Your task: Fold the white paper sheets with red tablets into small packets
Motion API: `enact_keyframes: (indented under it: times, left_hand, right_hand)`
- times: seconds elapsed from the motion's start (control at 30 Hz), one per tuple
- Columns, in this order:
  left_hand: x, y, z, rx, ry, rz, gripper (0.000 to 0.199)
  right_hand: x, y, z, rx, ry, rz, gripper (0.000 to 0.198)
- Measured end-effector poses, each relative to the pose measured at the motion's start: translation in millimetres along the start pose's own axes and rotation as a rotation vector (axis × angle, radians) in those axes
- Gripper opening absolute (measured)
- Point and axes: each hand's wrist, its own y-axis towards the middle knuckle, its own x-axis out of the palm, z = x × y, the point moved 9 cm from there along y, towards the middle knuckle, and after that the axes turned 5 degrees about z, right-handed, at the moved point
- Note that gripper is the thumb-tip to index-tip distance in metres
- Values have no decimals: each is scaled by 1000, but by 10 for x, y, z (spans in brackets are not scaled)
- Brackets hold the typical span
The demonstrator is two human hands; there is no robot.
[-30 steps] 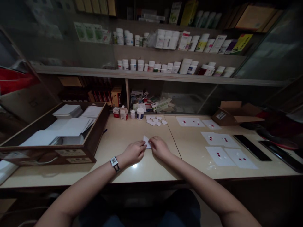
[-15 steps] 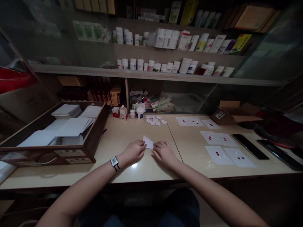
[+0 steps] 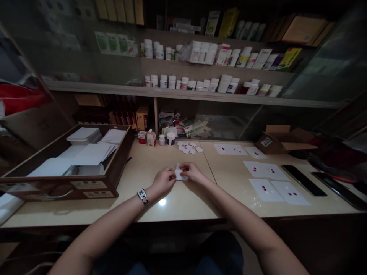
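Observation:
A small folded white paper (image 3: 180, 176) lies on the table between my two hands. My left hand (image 3: 164, 180), with a watch on its wrist, is closed on the paper's left edge. From the right and above, my right hand (image 3: 192, 172) pinches the paper's upper right part, its fingers bent over it. Just beyond sits a group of small folded paper packets (image 3: 187, 148). To the right, several flat white paper sheets (image 3: 265, 189) lie in rows, bearing red and white pills.
An open wooden drawer (image 3: 110, 183) with stacks of white paper stands at left. White bottles (image 3: 171, 139) and small boxes (image 3: 151, 139) are at the back. Dark phones (image 3: 304, 180) and an open cardboard box (image 3: 275, 141) are at right. Shelves of medicine bottles rise behind.
My right hand has lifted from the paper's right corner and come over its top, bending the right side inward. The left hand stays at the left edge. The view has shifted slightly.

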Motion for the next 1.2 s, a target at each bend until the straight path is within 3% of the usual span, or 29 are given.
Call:
enact_keyframes:
  times: [0.1, 0.23, 0.33, 0.5, 0.7, 0.8, 0.9, 1.07, 1.2]
  left_hand:
    - [6, 35, -242, -229, -168, 65, 8]
    - [95, 43, -543, -485, -515, 148, 26]
    - [137, 74, -621, -531, -742, 184, 38]
    - [112, 89, -632, -574, -967, 216, 33]
    - [-48, 69, -563, -560, -1026, 356, 27]
    - [-139, 50, -541, -530, -1019, 443, 29]
    - [-195, 33, -532, -510, -959, 475, 27]
    - [-169, 30, -542, -516, -944, 447, 29]
    - [-133, 36, -531, -494, -909, 421, 26]
  right_hand:
    - [17, 24, -81, -84, -57, 11, 20]
    - [92, 66, -353, -257, -307, 22, 21]
    - [214, 30, -675, -409, -514, -7, 27]
    - [404, -180, -1148, -695, -799, -12, 26]
    - [392, -377, -1302, -873, -812, 49, 28]
    - [273, -450, -1326, -906, -758, 159, 26]
    - [120, -453, -1275, -854, -649, 249, 24]
    - [48, -326, -1058, -694, -383, 137, 17]
    - [95, -345, -1011, -716, -304, 70, 16]
